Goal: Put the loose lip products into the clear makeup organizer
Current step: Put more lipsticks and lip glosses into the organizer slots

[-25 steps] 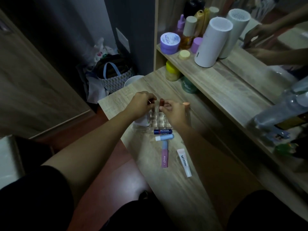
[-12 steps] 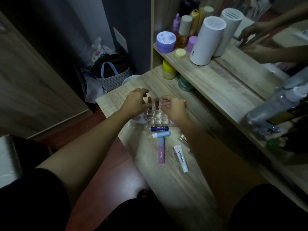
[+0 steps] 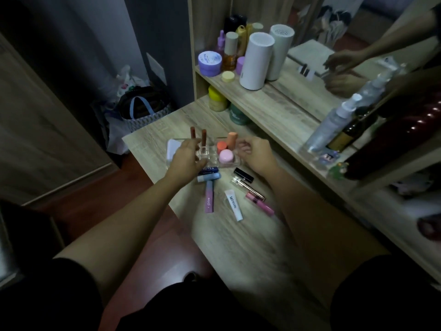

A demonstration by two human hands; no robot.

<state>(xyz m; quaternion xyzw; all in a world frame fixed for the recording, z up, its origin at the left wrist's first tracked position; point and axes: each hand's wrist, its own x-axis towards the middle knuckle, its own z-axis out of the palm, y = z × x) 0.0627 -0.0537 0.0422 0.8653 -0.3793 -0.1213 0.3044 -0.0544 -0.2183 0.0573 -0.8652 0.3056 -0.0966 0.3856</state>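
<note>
The clear makeup organizer [image 3: 235, 161] sits on the wooden desk with two brown lip tubes [image 3: 203, 139] standing upright in its slots. My left hand [image 3: 187, 158] hovers over its near left side, fingers spread, holding nothing. On the organizer's right, my right hand [image 3: 256, 155] is open and empty. Loose on the desk lie a blue Nivea stick [image 3: 211, 170], a light-blue stick [image 3: 208, 177], a pink-purple tube [image 3: 209, 197], a white tube [image 3: 233, 204], a black lipstick [image 3: 243, 174], a clear gold-capped gloss [image 3: 244, 185] and a pink gloss [image 3: 260, 203].
Orange and pink sponges [image 3: 225, 155] fill the organizer's right compartment. A raised shelf [image 3: 274, 108] on the right carries a white cylinder [image 3: 255, 60], jars and spray bottles [image 3: 334, 123], with a mirror behind. A bag [image 3: 143, 111] sits on the floor past the desk's far left edge.
Both hands let go of the two brown tubes, which now stand in the organizer, and drew back toward me. My right hand moved right, uncovering the sponges and more loose products.
</note>
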